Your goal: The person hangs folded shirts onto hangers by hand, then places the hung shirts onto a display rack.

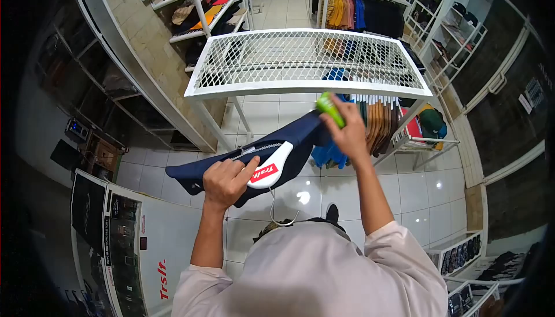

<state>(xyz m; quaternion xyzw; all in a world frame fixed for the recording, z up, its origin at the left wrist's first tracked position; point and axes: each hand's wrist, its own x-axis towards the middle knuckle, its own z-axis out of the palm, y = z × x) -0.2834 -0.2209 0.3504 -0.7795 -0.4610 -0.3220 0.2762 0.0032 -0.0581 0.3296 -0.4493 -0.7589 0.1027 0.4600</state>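
Note:
A navy garment hangs on a white hanger with a red label, held across in front of my body. The hanger's metal hook points down towards my waist. My left hand is closed on the garment near its neck opening, beside the hanger's label. In my right hand is a bright green object, gripped above the garment's far right end. Its exact kind cannot be made out.
A white mesh-topped rack stands just ahead, with hanging clothes beneath its right side. Shelves of caps are at the back left. A small stand with hats is on the right. A white counter is at lower left.

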